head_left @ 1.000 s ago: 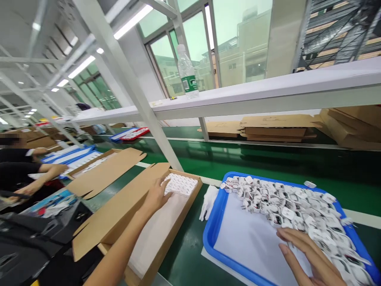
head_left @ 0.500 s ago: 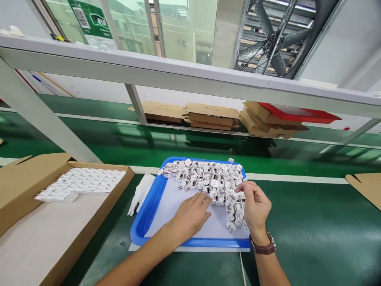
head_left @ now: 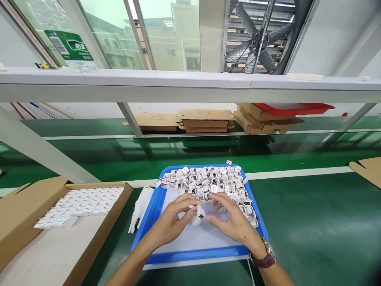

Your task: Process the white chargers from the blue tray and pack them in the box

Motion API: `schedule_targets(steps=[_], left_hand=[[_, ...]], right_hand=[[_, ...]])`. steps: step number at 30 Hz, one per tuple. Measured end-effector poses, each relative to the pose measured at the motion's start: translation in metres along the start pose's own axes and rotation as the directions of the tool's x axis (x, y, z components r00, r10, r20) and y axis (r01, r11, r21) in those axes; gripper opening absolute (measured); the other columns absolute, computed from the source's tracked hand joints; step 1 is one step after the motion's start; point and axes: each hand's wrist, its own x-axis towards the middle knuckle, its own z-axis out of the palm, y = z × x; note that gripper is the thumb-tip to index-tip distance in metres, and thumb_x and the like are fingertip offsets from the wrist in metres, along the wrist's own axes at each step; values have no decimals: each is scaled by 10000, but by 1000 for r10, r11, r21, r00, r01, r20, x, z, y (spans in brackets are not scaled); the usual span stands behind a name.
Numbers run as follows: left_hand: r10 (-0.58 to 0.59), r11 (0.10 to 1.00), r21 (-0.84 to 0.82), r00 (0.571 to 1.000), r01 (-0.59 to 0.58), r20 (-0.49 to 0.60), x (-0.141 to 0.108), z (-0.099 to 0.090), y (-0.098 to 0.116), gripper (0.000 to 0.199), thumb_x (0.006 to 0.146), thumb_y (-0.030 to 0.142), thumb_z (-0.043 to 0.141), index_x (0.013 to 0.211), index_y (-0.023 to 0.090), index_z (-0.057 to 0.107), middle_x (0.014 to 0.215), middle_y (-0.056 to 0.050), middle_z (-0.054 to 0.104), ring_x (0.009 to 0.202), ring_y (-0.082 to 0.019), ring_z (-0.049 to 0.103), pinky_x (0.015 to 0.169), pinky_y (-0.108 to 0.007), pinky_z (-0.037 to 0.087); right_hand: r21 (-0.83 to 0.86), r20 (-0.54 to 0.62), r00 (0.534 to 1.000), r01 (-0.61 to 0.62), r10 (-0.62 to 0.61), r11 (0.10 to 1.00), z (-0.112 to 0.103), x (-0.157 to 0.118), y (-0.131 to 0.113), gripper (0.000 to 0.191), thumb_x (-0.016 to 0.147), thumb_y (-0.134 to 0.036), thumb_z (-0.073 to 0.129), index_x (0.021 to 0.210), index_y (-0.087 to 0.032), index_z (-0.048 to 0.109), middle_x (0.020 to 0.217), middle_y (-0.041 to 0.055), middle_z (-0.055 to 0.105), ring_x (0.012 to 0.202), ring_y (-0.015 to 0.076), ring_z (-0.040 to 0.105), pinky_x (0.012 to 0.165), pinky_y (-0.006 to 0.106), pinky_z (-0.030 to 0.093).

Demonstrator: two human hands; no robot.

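Observation:
Between thumb and fingers, my left hand [head_left: 178, 217] pinches a small white plastic part [head_left: 198, 215] with a dark opening, over the near half of a blue tray [head_left: 196, 257]. My right hand [head_left: 228, 216], thumb and fingers apart, is just right of that part and holds nothing that I can see. Many similar white parts [head_left: 205, 180] lie crowded across the back and right of the tray, on its white lining. A watch [head_left: 264, 256] is on my right wrist.
At the left, an open cardboard box [head_left: 98, 238] holds rows of white pieces [head_left: 80, 202]. A white glove [head_left: 141, 208] lies between box and tray. Behind are a metal frame [head_left: 178, 93], flat cartons [head_left: 205, 119] and a red tray [head_left: 293, 108]. More cardboard [head_left: 367, 169] is at the right.
My hands have come together over the tray's near half, the right one moving left from the pile. A white part is now in my left fingers. The camera view has shifted and levelled.

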Motion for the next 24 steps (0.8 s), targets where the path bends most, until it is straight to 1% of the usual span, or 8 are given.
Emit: schedule_targets(steps=[3,7,11,14,16,18,21,24], left_hand=[[31,970,-237,996,-49,-81,-5,4,1,256,1018,312,584,1211,283,750,1220,-93,667,1142,-236,659,927,-336,580],[-113,890,-457,972,6,-206,-7,22,2,313,935,408,726,1198,241,758,1254,-118,689,1240,-288,649,1022,-394,582],[-169,795,-596,985,113,-39,-9,35,2,426,899,463,767,1236,203,762,1296,-138,735,1211,-323,689,1058,-449,573],[-225,747,-646,974,153,-30,-12,38,-4,439,927,465,733,1283,209,753,1301,-128,751,1176,-330,710,1027,-468,596],[-226,783,-612,967,111,-114,-14,38,-11,372,938,451,716,1224,225,786,1322,-123,742,1212,-342,696,978,-444,624],[-169,869,-494,962,42,-216,-18,37,-18,296,954,406,692,1172,241,807,1325,-123,734,1235,-335,687,979,-427,622],[-57,977,-214,947,-13,-316,-24,39,-24,249,979,298,644,1163,256,806,1316,-121,723,1218,-294,699,1035,-412,587],[-9,996,-89,949,-20,-317,-27,43,-26,274,1005,255,586,1193,242,785,1293,-121,729,1176,-265,716,1035,-387,581]], right_hand=[[-33,75,997,17,-15,999,15,-3,-3,545,899,-272,789,1410,-321,605,1237,62,692,1069,225,693,949,389,604],[-21,-118,984,130,-132,991,32,-3,-2,362,935,-195,718,1287,-268,669,1178,77,709,1088,236,705,961,385,600],[-139,-249,946,176,-206,975,42,-4,3,363,938,-179,713,1289,-266,676,1100,80,668,1014,240,695,875,379,619],[-185,-131,969,186,-212,965,41,-9,4,605,955,-180,691,1521,-290,512,1195,107,629,1117,262,657,951,421,606],[-125,-13,990,139,-142,982,37,-12,3,720,965,-203,687,1611,-291,378,1321,129,591,1209,266,624,1033,439,577],[-34,61,994,95,-93,995,32,-12,-1,705,991,-235,666,1621,-300,354,1394,131,560,1228,253,618,1059,427,567],[27,86,986,141,-143,990,28,-9,-5,527,1022,-218,628,1525,-321,505,1329,107,601,1203,241,631,1033,412,578],[-36,40,972,232,-230,972,29,-6,-4,402,1008,-126,623,1369,-303,643,1193,94,650,1126,240,662,944,399,606]])
